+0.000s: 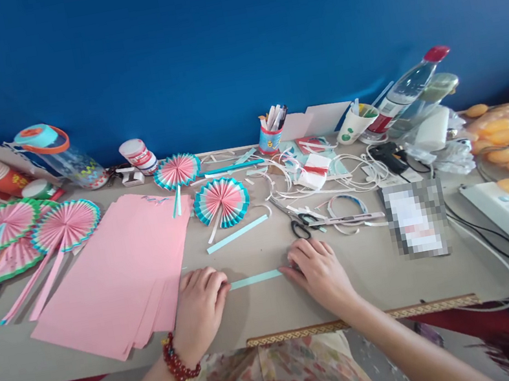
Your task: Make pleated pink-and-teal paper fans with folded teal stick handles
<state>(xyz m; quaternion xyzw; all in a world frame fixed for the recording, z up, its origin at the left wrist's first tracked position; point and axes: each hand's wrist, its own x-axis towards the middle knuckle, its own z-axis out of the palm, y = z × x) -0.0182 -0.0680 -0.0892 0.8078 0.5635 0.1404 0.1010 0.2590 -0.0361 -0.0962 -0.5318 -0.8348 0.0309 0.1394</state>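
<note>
Between my two hands a narrow light-blue paper strip (255,279) lies stretched sideways, low over the table. My left hand (204,298), with a red bead bracelet at the wrist, pinches its left end. At the other end, the thumb and fingers of my right hand (315,271) close on the strip. A second light-blue strip (237,234) rests just beyond. Behind it sit two pleated pink-and-blue paper fans (221,203). Black-handled scissors (301,225) lie just past my right hand, beside a utility knife (348,219). Pink paper sheets (116,274) are stacked left of my left hand.
More paper fans (66,225) lie at the left. Along the wall stand a clear jar (66,158), a pen cup (270,140) and a plastic bottle (402,95). A glue gun (389,157), white cords and a power strip (508,208) occupy the right. A patterned ruler-like strip (294,334) lines the front edge.
</note>
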